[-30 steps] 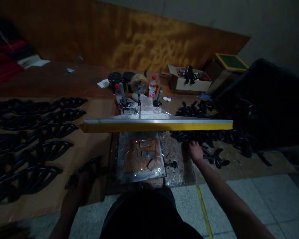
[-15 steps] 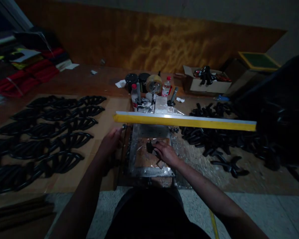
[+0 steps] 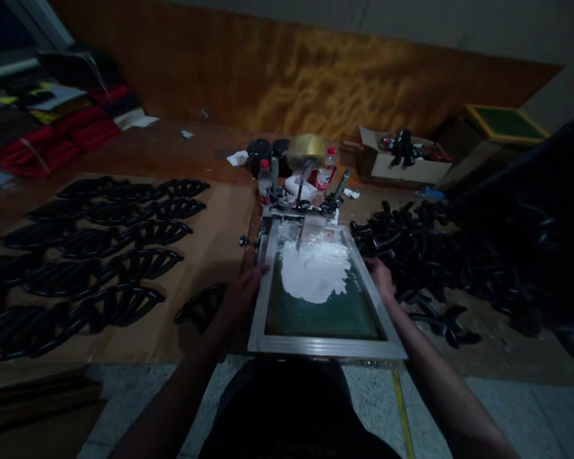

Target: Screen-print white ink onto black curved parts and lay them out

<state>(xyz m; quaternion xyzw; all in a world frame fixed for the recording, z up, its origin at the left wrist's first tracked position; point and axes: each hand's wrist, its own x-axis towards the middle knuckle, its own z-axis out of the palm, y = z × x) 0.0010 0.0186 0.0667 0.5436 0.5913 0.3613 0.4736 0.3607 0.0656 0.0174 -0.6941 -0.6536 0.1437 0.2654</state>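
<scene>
A screen printing frame (image 3: 330, 347) of bare metal lies lowered before me, its green mesh (image 3: 310, 322) facing up. White ink (image 3: 313, 274) spreads over the mesh's far half, and a flat squeegee (image 3: 314, 229) rests at the far end. My left hand (image 3: 249, 287) is closed at the frame's left side, its fingertips on the rail. At the right rail, my right hand (image 3: 380, 277) grips the edge, with some fingers hidden. The base under the frame is covered. A single black slatted part (image 3: 201, 306) lies beside my left forearm.
Rows of black slatted parts (image 3: 138, 264) cover cardboard on the left. Loose black parts (image 3: 411, 242) are heaped on the right. Behind the frame stand clamps (image 3: 332, 201), bottles (image 3: 325, 169) and a tape roll (image 3: 306, 146). An open carton (image 3: 406, 167) sits at the back right.
The raised screen frame has come down flat over the base. My right hand has left the small dark piece there and moved to the frame's right side; my left hand has moved onto its left side.
</scene>
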